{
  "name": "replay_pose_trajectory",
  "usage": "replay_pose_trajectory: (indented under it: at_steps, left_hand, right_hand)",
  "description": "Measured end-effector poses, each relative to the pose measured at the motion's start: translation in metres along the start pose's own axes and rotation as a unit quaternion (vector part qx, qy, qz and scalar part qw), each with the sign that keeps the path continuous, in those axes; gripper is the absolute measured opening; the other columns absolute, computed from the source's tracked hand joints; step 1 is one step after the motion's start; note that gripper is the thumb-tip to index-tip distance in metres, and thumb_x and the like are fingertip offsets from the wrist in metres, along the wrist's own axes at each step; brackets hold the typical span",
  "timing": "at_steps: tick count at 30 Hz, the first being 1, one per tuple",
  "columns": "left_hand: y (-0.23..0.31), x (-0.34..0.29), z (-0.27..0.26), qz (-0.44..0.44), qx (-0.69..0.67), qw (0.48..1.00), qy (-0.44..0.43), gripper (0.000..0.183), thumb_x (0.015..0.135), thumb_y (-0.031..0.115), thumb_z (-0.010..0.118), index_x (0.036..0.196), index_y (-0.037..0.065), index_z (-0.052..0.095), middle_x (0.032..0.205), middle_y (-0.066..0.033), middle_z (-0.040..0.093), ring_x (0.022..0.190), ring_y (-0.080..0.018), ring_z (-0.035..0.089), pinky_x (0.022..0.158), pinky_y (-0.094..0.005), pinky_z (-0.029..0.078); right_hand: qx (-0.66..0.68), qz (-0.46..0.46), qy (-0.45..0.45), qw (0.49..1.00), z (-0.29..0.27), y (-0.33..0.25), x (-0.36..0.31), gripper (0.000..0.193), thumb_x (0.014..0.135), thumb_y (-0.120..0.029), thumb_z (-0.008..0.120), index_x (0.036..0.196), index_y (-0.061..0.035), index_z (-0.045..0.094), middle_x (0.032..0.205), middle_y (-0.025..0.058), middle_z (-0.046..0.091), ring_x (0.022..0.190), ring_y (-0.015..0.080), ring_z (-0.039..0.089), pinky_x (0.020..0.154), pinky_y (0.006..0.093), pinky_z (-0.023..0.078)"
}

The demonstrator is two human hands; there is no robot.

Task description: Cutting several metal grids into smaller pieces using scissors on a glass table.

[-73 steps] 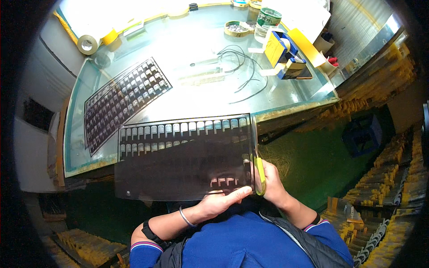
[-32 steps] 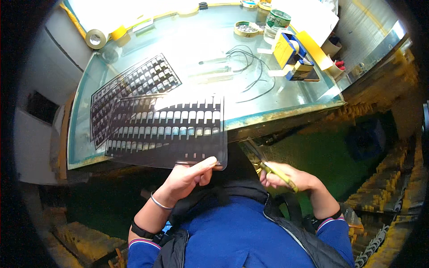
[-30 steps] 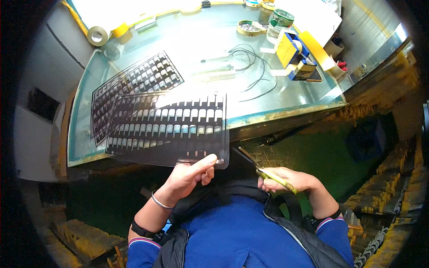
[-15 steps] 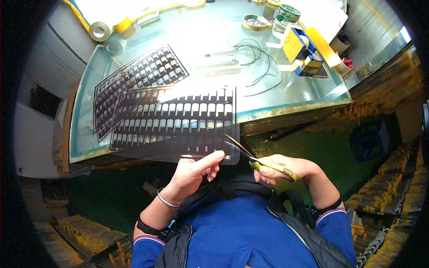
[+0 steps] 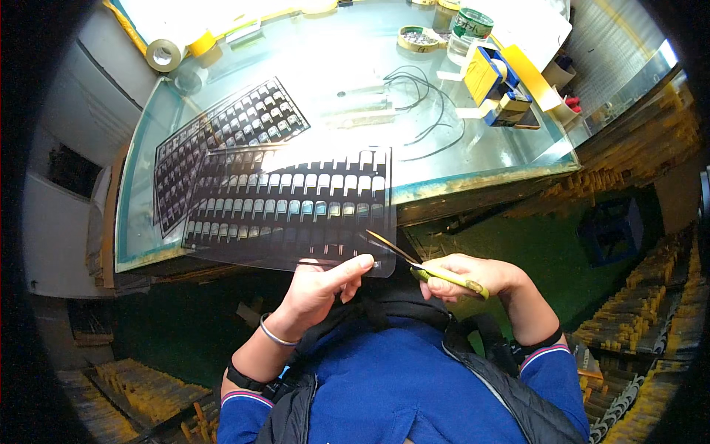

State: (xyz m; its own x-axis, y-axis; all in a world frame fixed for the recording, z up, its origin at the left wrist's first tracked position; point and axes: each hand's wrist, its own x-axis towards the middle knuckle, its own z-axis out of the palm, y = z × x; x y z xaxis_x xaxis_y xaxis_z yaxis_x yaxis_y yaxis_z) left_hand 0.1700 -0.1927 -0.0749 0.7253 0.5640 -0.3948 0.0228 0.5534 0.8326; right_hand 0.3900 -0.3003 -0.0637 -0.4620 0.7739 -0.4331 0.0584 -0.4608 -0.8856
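My left hand (image 5: 330,281) pinches the near edge of a dark film sheet (image 5: 296,194), thumb on top and fingers beneath. Rows of pale tab-shaped windows run across this sheet, and its margin is see-through. My right hand (image 5: 460,277) is closed round the yellow-green handles of a pair of scissors (image 5: 448,278). Their blades point up and to the left, lying by the sheet's right edge near its lower corner. Whether the blades have the film between them, I cannot tell. Under the held sheet's far left part lies a second patterned film sheet (image 5: 274,111) on the glass tabletop (image 5: 355,63).
A blue and yellow tape dispenser (image 5: 501,85) stands at the right of the table. Behind it are a green-labelled jar (image 5: 471,29) and a round tub (image 5: 418,38). Thin dark cord (image 5: 436,111) loops over the glass. Tape rolls (image 5: 164,54) sit at the far left.
The scissors' tips have shifted slightly left and down, over the sheet's right margin. The held sheet has dipped a little; my left hand keeps its pinch.
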Motion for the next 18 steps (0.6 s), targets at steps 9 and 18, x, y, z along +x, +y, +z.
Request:
replay_pose_trajectory:
  at_steps: [9,18]
  left_hand:
    - [0.0033,-0.0008,0.0041,0.002,-0.008,1.000,0.007,0.012,0.078,0.014,0.064,0.073,0.004,0.059,0.059,0.0005,0.052,0.048,-0.0055,0.045,0.041,-0.0195,0.034]
    - [-0.0027,0.0021,0.0076,0.011,0.034,0.999,0.029,0.012,0.078,0.015,0.064,0.073,0.007,0.057,0.055,0.0035,0.048,0.042,-0.0049,0.040,0.037,-0.0194,0.028]
  right_hand:
    - [0.002,0.001,-0.009,1.000,-0.0008,0.0032,0.0005,0.035,0.086,-0.042,0.050,0.074,-0.0089,0.048,0.060,-0.0060,0.039,0.051,0.0035,0.036,0.046,0.0194,0.030]
    - [-0.013,0.034,0.074,0.997,0.0079,0.0003,-0.0013,0.044,0.082,-0.050,0.052,0.072,-0.0071,0.052,0.054,-0.0056,0.041,0.047,0.0030,0.038,0.043,0.0195,0.030]
